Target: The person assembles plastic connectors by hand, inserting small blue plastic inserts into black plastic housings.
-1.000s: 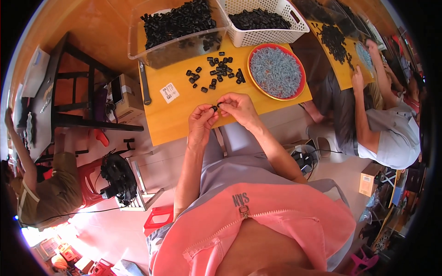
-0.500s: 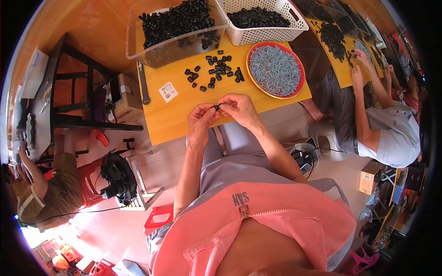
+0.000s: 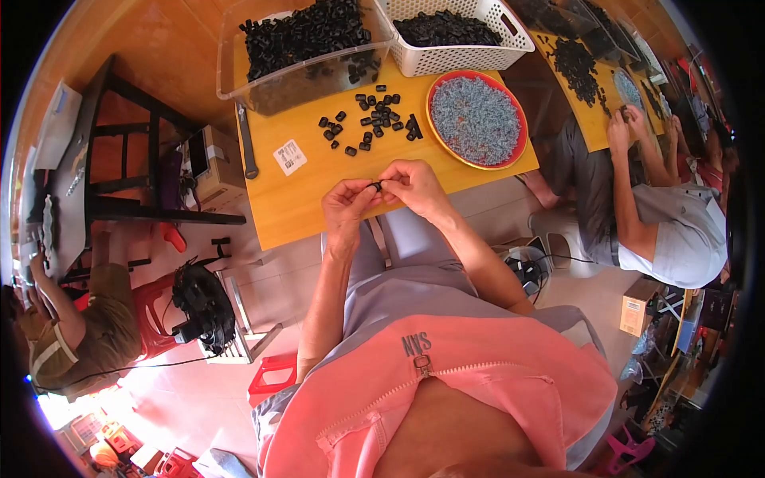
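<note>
Just over the near edge of the yellow table (image 3: 299, 215), my left hand (image 3: 348, 209) pinches a small black plastic part (image 3: 375, 186). My right hand (image 3: 416, 188) meets it from the other side, its thumb and fingertips closed on the same part; anything finer between them is too small to make out. Farther up the table lie several loose black plastic parts (image 3: 366, 146), scattered in a patch. To their right stands a red plate with a yellow rim (image 3: 437, 143), heaped with small grey-blue screw-like pieces (image 3: 476, 119).
A clear bin (image 3: 307, 70) of black parts and a white perforated basket (image 3: 470, 62) stand at the table's far side. A dark strip-like tool (image 3: 248, 143) and a white label (image 3: 289, 157) lie at the left. Co-workers sit on both sides, one in grey (image 3: 677, 231).
A small black part near the lower left of the scattered patch is no longer seen there. Both my hands hold nearly the same place, still pinching the black part.
</note>
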Tool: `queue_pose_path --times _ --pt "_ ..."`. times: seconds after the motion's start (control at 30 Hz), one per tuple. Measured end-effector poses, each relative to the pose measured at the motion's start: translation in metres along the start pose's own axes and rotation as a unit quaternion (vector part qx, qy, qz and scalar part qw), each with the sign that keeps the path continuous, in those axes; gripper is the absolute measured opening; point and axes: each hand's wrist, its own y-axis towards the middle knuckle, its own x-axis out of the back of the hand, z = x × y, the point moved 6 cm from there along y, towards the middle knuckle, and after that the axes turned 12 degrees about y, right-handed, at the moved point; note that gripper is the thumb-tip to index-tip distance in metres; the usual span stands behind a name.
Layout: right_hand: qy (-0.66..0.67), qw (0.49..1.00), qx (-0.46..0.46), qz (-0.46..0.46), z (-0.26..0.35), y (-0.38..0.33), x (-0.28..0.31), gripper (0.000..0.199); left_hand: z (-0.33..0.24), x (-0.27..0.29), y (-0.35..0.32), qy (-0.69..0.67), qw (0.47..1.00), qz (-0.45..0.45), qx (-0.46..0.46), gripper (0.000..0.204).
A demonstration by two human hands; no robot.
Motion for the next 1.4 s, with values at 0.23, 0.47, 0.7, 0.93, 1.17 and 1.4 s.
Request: queue_pose_path --times 0.23,0.47,0.7,0.93,1.17,1.4 --pt "-0.027 0.999 -0.017 -0.007 -0.002 0.0 0.001 0.005 -0.002 -0.003 0.002 0.019 1.0 0.007 -0.011 0.009" --pt "-0.05 0.999 0.005 -0.001 -0.002 0.001 0.0 0.001 -0.004 -0.006 0.001 0.043 0.999 -0.004 -0.022 0.012" --pt "-0.032 0.999 0.011 -0.035 -0.013 0.002 0.004 0.004 -0.001 -0.007 0.003 0.069 0.997 0.009 -0.029 0.014" --pt "-0.144 0.989 -0.004 -0.036 -0.017 0.009 0.004 0.003 0.007 -0.007 0.005 0.092 0.995 -0.037 -0.024 0.011" --pt "-0.241 0.942 0.21 -0.106 0.001 -0.002 -0.006 0.014 0.008 -0.004 0.011 0.121 0.982 -0.13 -0.069 0.009" --pt "-0.268 0.917 0.249 -0.158 0.005 -0.011 -0.013 0.024 0.013 -0.007 0.006 0.069 0.984 -0.163 -0.024 0.007"
